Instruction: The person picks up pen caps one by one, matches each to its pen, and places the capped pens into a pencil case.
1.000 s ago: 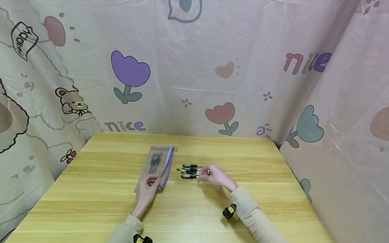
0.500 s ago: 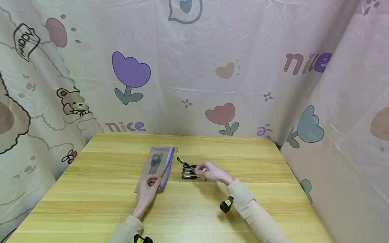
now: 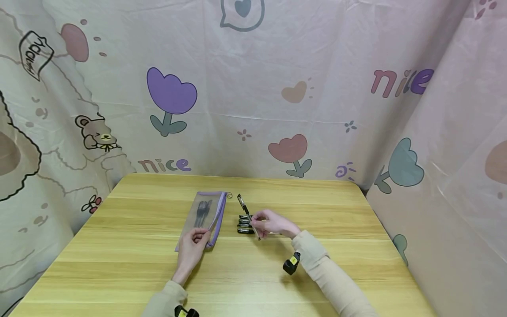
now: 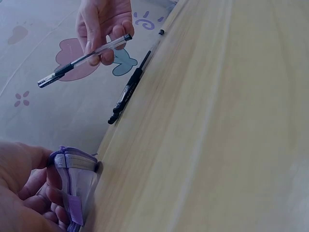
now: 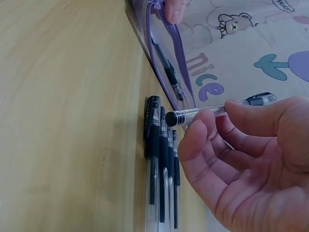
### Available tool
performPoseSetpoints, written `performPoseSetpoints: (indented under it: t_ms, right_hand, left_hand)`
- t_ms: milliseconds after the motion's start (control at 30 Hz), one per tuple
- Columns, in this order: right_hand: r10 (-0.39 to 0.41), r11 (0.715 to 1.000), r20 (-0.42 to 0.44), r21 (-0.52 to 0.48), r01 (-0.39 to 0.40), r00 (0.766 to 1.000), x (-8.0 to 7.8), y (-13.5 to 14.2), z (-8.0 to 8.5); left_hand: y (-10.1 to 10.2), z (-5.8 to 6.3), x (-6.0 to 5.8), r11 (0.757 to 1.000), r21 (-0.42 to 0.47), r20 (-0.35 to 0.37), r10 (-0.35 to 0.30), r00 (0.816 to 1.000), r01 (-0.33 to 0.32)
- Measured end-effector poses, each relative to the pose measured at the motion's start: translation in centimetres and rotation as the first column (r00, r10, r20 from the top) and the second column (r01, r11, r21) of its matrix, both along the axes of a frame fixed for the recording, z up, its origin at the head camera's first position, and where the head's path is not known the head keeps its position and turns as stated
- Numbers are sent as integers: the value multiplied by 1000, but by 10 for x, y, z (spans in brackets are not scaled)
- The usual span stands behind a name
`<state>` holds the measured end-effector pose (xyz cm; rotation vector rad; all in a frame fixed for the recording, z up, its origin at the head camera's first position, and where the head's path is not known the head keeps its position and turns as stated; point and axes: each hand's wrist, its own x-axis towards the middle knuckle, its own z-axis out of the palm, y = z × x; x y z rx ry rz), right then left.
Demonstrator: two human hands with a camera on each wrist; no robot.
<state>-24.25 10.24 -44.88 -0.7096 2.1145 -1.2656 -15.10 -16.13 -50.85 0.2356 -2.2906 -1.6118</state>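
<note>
My right hand (image 3: 273, 223) pinches a clear-barrelled black gel pen (image 3: 243, 204) between thumb and fingers, tilted above the table. Beneath it, several similar gel pens (image 3: 244, 230) lie side by side; the right wrist view shows their black caps and grips (image 5: 154, 133). To the left lies a see-through pencil case (image 3: 218, 220) with purple trim, several dark pens (image 3: 203, 211) inside. My left hand (image 3: 191, 248) pinches the near part of its zipped edge. In the left wrist view the case's mouth (image 4: 77, 164) is raised and parted.
The light wooden table (image 3: 119, 246) carries all of this. A printed curtain (image 3: 237, 97) hangs behind and along both sides. A small black camera (image 3: 292, 264) sits on my right wrist, another (image 3: 186, 311) on the left.
My right hand has lifted one pen off the row and turned it from nearly level to steeply tilted, shifting slightly left. My left hand and the case stay put.
</note>
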Motion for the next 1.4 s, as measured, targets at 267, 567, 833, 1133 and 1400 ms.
performPoseSetpoints:
  t_ms: [267, 567, 833, 1133, 1400]
  right_hand:
    - [-53, 996, 94, -63, 59, 994, 1, -9, -7]
    - [-95, 985, 205, -125, 122, 974, 5, -19, -11]
    - [-157, 966, 294, -155, 209, 943, 4, -34, -16]
    - [-196, 938, 405, -188, 291, 893, -2, -59, -25]
    - [-212, 918, 472, -203, 340, 856, -6, -79, -28]
  left_hand:
    - [3, 2, 2, 1000, 4, 2, -8, 1000, 8]
    - [6, 4, 4, 1000, 11, -1, -24, 1000, 24]
    - [9, 5, 5, 999, 24, -1, -27, 1000, 27]
    - [11, 6, 7, 998, 21, 14, -54, 998, 54]
    - [11, 6, 7, 997, 32, 18, -66, 998, 65]
